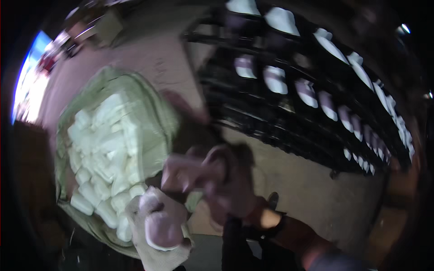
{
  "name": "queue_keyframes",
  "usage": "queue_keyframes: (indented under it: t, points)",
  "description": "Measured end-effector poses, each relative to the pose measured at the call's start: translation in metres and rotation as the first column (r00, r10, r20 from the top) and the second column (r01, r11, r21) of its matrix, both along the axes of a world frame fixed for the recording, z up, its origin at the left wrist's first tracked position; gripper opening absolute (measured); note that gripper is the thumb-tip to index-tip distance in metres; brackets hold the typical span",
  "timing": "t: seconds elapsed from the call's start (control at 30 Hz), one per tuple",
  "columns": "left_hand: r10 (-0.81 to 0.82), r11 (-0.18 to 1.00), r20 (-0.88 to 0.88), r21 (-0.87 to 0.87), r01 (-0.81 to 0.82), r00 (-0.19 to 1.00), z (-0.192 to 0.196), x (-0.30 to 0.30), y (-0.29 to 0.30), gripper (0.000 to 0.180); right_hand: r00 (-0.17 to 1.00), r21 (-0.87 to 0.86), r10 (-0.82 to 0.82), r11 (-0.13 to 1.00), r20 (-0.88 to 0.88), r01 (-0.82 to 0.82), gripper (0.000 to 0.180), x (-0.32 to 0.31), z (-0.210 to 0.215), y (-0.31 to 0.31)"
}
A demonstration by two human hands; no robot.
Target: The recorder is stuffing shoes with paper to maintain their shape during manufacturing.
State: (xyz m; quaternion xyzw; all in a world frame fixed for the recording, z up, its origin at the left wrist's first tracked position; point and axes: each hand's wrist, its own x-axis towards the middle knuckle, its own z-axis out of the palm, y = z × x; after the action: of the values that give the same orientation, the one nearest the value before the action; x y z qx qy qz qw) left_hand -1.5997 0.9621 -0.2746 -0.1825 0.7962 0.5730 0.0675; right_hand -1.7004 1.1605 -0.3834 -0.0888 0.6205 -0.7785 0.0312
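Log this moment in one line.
right hand: blurred, near green sack | sack contents: white cylinders | black rack: white pieces

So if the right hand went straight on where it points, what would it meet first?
The right hand would probably meet the right side of the open green sack first; motion blur leaves depth unclear.

The sack (153, 101) is pale green, the rolls (92, 194) whitish, the rack (235, 105) black, the wristband (271, 231) dark.
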Motion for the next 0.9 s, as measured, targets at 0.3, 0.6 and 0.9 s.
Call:
queue_keyframes:
  t: [0.3,0.6,0.9]
  points:
    - [-0.641,0.732,-0.092,0.223,0.643,0.762,-0.129,-0.016,0.262,0.067,0.901,0.134,-0.102,0.99,0.421,0.049,0.075,0.145,-0.068,0.301]
    - [-0.803,0.584,-0.204,-0.074,0.809,0.56,-0.26,0.0,0.442,0.064,0.463,0.247,-0.84,0.53,0.282,0.811,0.059,0.129,-0.192,0.558]
    - [-0.865,0.501,-0.019,0.012,0.865,0.501,-0.331,0.072,0.458,0.072,0.658,0.788,-0.479,-0.128,-0.581,0.603,0.047,0.006,-0.282,0.658]
